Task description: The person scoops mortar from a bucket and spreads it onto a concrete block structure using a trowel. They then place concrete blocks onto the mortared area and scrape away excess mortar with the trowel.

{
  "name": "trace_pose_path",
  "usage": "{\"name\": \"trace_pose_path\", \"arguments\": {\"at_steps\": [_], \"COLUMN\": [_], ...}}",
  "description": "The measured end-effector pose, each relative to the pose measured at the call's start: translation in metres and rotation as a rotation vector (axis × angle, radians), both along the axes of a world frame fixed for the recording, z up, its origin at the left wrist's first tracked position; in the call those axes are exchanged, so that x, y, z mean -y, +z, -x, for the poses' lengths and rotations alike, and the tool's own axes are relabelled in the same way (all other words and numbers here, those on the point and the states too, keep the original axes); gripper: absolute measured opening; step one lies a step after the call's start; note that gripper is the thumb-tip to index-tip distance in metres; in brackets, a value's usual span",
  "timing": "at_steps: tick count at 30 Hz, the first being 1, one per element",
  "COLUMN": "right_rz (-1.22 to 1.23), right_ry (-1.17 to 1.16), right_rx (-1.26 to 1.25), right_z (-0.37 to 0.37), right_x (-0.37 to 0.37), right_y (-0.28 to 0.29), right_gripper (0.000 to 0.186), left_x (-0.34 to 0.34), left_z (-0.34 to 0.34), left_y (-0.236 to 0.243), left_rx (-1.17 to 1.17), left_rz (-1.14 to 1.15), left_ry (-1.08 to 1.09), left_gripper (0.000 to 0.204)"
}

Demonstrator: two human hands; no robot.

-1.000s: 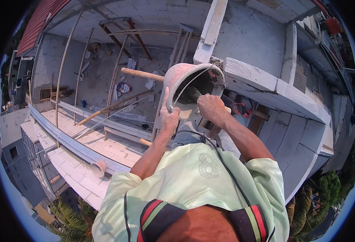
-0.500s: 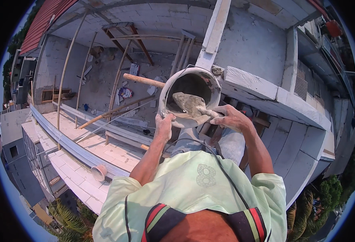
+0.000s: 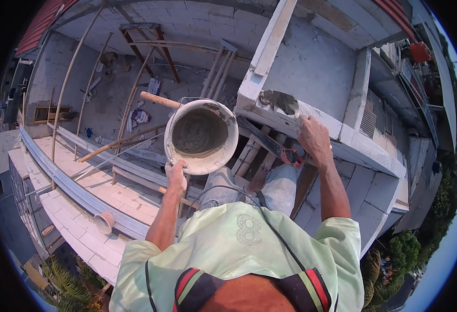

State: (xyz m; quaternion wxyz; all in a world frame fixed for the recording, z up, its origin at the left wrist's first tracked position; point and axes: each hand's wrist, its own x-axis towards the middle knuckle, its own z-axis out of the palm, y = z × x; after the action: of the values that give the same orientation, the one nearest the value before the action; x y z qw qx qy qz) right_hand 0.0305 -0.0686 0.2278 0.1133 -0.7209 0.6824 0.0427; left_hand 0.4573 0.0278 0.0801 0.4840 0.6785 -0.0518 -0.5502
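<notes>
My left hand (image 3: pixel 176 177) is closed on the lower rim of a pale bucket (image 3: pixel 229 145), which has wet grey mortar (image 3: pixel 198 136) inside. To the right, my right hand (image 3: pixel 314 137) is closed on a trowel whose mortar-smeared blade (image 3: pixel 285 105) lies over the top of a white block wall (image 3: pixel 336 122). The trowel's handle is mostly hidden in my fingers. Below and left of that hand, a long dark tool with a red handle (image 3: pixel 291 156), apparently a saw, lies slanted near my legs.
Timber poles (image 3: pixel 67 88) and planks stand over a debris-strewn floor (image 3: pixel 115 83) below. Metal channels (image 3: pixel 77 183) run along a block ledge at left, with a small pale bucket (image 3: pixel 105 222) on it. A wooden handle (image 3: pixel 158 99) sticks out behind the held bucket. Gaps between boards show by my legs.
My left hand has moved the bucket leftward and tilted it more upright. My right hand has lifted the trowel with mortar out of the bucket and moved it up and right onto the block wall.
</notes>
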Motion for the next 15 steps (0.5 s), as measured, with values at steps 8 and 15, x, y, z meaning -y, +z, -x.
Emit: {"name": "trace_pose_path", "arguments": {"at_steps": [8,15], "right_rz": [0.073,0.172], "right_ry": [-0.01,-0.026], "right_rx": [-0.278,-0.323], "right_z": [-0.037,-0.038], "right_x": [0.016,0.013], "right_y": [-0.035,-0.034], "right_gripper": [0.02,0.012], "left_x": [-0.029,-0.03], "left_z": [-0.023,-0.027], "left_y": [-0.012,-0.009], "left_rx": [0.041,0.158], "left_rz": [0.05,-0.088], "left_ry": [0.029,-0.03], "left_gripper": [0.065,0.058]}}
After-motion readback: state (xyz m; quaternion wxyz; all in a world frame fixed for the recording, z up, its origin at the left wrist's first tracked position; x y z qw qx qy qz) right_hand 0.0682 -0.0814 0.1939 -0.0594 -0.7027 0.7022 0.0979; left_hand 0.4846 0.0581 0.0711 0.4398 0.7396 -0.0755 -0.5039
